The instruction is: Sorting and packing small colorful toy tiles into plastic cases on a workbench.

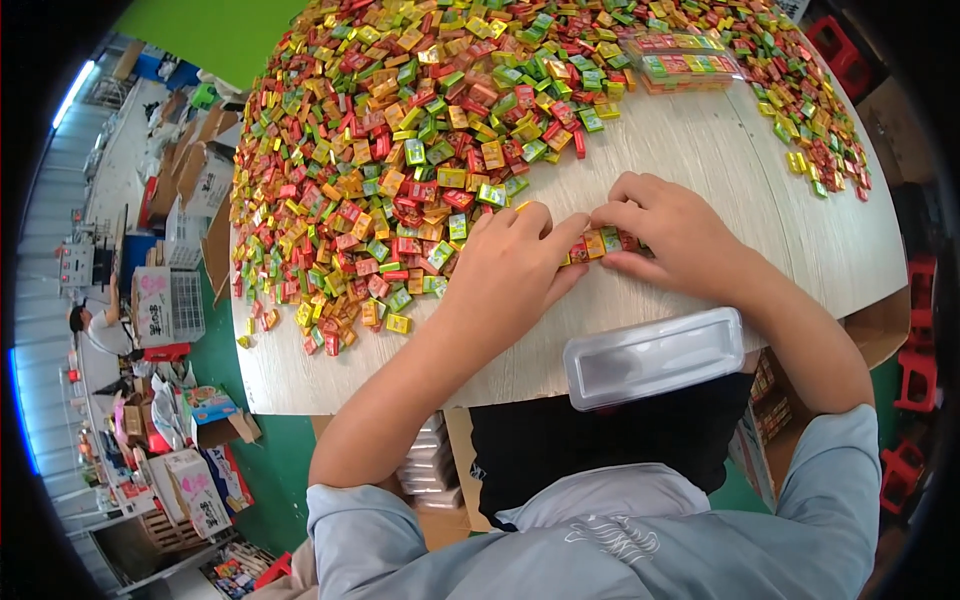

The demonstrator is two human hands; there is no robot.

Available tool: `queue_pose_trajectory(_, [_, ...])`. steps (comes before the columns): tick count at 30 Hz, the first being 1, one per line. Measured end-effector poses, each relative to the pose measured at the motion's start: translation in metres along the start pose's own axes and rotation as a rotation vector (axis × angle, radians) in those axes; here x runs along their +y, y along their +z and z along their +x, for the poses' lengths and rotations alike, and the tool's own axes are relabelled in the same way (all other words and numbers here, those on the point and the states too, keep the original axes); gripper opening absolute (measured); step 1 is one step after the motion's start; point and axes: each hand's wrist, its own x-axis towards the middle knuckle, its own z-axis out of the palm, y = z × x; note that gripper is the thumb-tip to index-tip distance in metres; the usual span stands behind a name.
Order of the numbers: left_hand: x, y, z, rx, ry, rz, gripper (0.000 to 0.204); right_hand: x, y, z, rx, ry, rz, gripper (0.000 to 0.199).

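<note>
Lying between left hand (515, 258) and right hand (672, 238): packet row (596, 244) (seemingly pinched).

The left hand (512, 258) and right hand (682, 236) hid parts of the short row of packs (597, 244) between them, and its printing was too small to read. The upper edge cut off the heap (400, 150), and a distant person (106, 332) was too small for the hands' work to be told.
</note>
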Motion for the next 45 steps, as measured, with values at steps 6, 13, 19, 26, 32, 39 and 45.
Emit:
queue_pose_trajectory(6, [-0.002, 0.003, 0.005, -0.009, -0.016, -0.056, 0.030, 0.004, 0.003, -0.004, 0.037, -0.036, 0.013, 0.033])
queue_pose_trajectory(13, [0.004, 0.000, 0.004, 0.067, -0.049, -0.037, 0.026, 0.009, 0.005, -0.001, 0.079, -0.106, -0.044, 0.035])
queue_pose_trajectory(19, [0.017, -0.026, 0.017, 0.178, -0.035, 0.012, 0.027, -0.003, -0.026, 0.003, 0.191, -0.171, -0.064, 0.033])
queue_pose_trajectory(26, [0.076, -0.077, 0.012, 0.231, -0.011, 0.076, 0.028, -0.055, -0.072, -0.027, 0.271, -0.172, -0.112, 0.034])
queue_pose_trajectory(32, [0.112, -0.073, -0.017, 0.180, -0.047, 0.013, 0.031, -0.089, -0.073, -0.067, 0.183, -0.079, -0.079, 0.037])
queue_pose_trajectory(39, [0.117, -0.043, -0.034, 0.179, -0.100, -0.011, 0.037, -0.087, -0.053, -0.087, 0.149, 0.013, -0.034, 0.038])
queue_pose_trajectory(45, [0.109, -0.017, -0.063, 0.355, -0.103, 0.032, 0.042, -0.093, -0.032, -0.101, 0.213, 0.041, -0.026, 0.041])
